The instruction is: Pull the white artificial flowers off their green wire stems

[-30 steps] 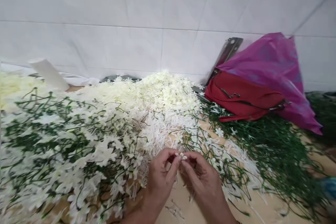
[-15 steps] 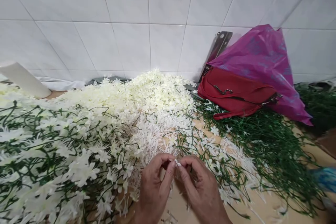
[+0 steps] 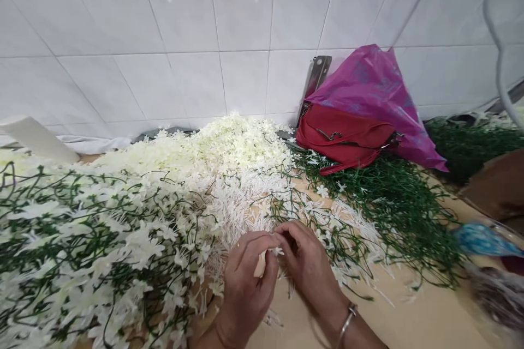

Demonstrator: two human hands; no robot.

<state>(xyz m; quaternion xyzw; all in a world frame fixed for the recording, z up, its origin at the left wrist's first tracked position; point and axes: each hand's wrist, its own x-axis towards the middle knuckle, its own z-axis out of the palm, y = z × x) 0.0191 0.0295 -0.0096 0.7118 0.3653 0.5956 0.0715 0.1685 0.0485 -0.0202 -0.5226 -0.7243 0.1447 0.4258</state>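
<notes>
Just above the tabletop, my left hand [image 3: 250,272] pinches a small white flower piece [image 3: 278,251] between thumb and fingers. My right hand [image 3: 305,262] is right against it, fingers bent and pressed together; what they hold, if anything, is hidden. Loose white stamen-like strands [image 3: 241,202] lie beyond both hands. On the left spreads a big heap of white artificial flowers on green stems [image 3: 135,251]. A pile of pale yellow-white blossoms [image 3: 237,142] rises behind, toward the wall.
Green stems [image 3: 388,212] are heaped at right, beneath a red bag [image 3: 347,131] and a magenta plastic bag [image 3: 368,82]. A white block-like object [image 3: 39,139] leans at far left. Brown cardboard [image 3: 497,185] and a blue patterned item [image 3: 483,239] lie far right. White tiles [image 3: 245,82] form the wall.
The camera view has turned toward the right. My right hand has shifted its grip and its fingers now sit higher; a bracelet shows on that wrist. The left hand has rolled over more.
</notes>
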